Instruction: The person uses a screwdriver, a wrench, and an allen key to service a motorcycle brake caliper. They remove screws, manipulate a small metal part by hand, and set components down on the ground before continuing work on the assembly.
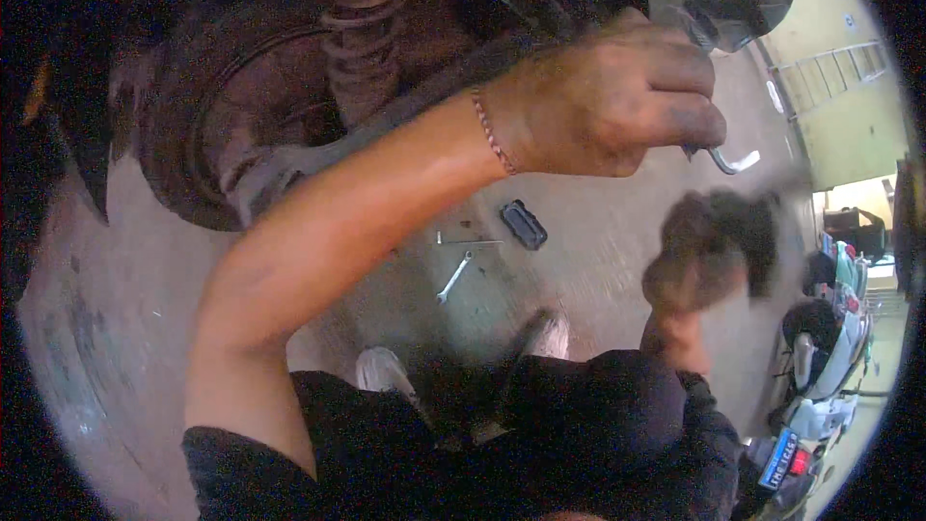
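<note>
Gripping a bent metal rod point(738, 165), the fingers of the left hand point(617, 101) close around it above the floor point(598, 241); a slackened hold could drop it. Blur hides whether the right hand point(687, 280) grasps the dark object point(760, 232) beside it. A careless step could slip on the combination wrench point(456, 277).

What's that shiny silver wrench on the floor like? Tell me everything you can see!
The slim, silver, metal-looking wrench is a narrow bar with a wider head at each end. Its far head looks rounded, but its finer details are too small to tell. It lies flat on the grey, smudged floor, slanting from lower left to upper right, just below a thin silver rod and left of a black rectangular tray-like piece. Only the floor seems to touch it.
</note>
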Demonstrator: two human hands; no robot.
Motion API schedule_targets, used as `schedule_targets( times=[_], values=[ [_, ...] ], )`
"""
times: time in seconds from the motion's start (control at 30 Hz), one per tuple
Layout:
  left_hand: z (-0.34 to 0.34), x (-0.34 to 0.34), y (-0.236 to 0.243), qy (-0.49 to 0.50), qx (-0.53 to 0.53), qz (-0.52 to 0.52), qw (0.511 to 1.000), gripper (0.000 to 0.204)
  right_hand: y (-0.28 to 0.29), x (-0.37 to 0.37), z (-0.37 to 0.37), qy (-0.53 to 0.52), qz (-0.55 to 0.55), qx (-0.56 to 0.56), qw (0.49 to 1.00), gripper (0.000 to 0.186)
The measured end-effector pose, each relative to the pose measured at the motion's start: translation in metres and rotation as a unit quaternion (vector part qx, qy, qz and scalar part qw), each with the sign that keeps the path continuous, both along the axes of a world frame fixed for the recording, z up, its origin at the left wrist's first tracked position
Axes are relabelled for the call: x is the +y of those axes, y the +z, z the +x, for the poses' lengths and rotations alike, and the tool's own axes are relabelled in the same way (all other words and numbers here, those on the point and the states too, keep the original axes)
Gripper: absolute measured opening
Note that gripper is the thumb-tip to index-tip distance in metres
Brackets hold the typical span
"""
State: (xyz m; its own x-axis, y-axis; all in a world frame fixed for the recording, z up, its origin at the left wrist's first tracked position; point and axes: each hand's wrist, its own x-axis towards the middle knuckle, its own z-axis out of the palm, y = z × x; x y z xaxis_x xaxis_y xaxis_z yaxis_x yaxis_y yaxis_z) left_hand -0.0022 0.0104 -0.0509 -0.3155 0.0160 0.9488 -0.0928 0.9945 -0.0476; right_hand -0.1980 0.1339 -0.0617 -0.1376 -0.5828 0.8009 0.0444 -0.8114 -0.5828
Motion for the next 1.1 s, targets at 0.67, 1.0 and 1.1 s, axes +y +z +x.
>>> schedule_targets(
  times=[0.67,1.0,1.1],
  values=[
    [0.003,0.004,0.003,-0.007,-0.039,0.014,0.999,0.040,0.043,0.035,-0.001,0.121,0.007,-0.136,0.983,0.022],
    [0.016,0.006,0.001,0.028,-0.075,0.031,0.996,0.043,0.022,0.017,0.011,0.109,0.046,-0.048,0.992,0.024],
    [0.001,0.001,0.003,-0.014,-0.057,0.033,0.998,0.043,0.013,0.003,-0.002,0.017,0.053,0.045,0.997,0.024]
  ],
)
